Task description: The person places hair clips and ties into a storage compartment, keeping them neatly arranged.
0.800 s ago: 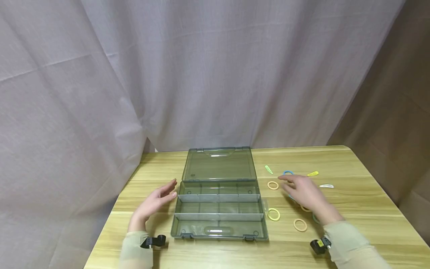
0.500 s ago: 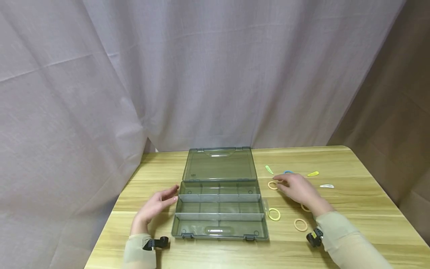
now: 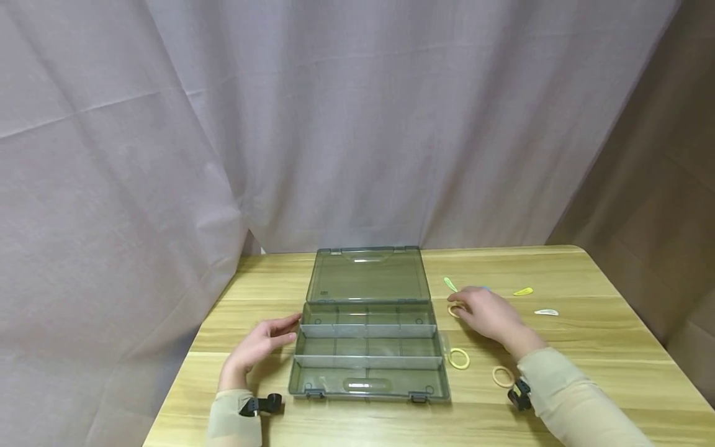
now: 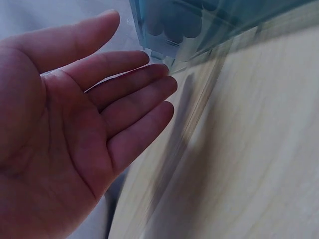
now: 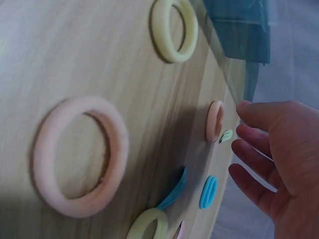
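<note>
My right hand [image 3: 487, 312] reaches over a small peach hair tie [image 3: 450, 312], its fingers loosely bent. In the right wrist view, thumb and fingers stand apart, close to that hair tie [image 5: 210, 122] and a green snap clip [image 5: 226, 136], gripping nothing. At the left side of a smoky, see-through compartment box [image 3: 365, 362], my left hand [image 3: 258, 347] holds its fingers straight, fingertips at the wall. Whether they touch it I cannot tell. The left wrist view shows a bare palm [image 4: 75, 134] beside the box [image 4: 174, 22].
A yellow hair tie [image 3: 459, 367] lies by the box's right side, and another peach one [image 3: 494, 377] nearer me. Yellow [image 3: 523, 291] and white [image 3: 546, 312] snap clips lie farther right. A blue clip [image 5: 174, 191] and a blue hair tie [image 5: 208, 191] show in the right wrist view.
My right hand has moved left, over to the far peach hair tie. My left hand has come slightly closer to the box's left side.
</note>
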`<state>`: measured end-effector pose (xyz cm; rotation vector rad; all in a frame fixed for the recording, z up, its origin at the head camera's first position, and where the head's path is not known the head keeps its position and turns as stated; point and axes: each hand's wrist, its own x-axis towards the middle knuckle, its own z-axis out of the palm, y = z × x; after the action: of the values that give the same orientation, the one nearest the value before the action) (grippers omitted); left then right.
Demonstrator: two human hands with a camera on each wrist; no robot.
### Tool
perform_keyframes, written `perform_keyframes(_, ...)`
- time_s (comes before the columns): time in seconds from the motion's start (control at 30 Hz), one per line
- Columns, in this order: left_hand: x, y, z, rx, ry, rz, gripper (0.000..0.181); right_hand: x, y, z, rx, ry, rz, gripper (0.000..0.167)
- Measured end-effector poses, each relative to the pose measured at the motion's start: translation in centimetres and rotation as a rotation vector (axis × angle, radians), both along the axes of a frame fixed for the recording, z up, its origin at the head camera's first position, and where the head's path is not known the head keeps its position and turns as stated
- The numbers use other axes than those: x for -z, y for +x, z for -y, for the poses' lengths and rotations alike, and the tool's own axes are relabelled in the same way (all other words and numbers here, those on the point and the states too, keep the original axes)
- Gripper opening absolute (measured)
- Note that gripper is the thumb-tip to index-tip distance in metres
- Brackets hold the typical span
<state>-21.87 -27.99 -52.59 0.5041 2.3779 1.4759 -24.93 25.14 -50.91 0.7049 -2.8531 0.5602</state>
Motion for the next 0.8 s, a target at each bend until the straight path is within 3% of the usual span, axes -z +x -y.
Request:
perform_keyframes(0.33,0.2,0.0,-0.6,-0.007,0.016,0.038,0.062,0.5,-0.9,-0.9,0.067,-0.024,0.057,0.02)
perform_keyframes(0.57,0.3,-0.2,-0.8,0.001,0.009,0.006,0.068,0.9,-1.2,-0.6,0.085,0.014,0.082,0.018)
perform_keyframes(0.8,0.4,0.0,-0.8,0.01,0.058,0.018,0.07,1.4,-1.3,-0.6,0.116,0.01,0.094,0.017)
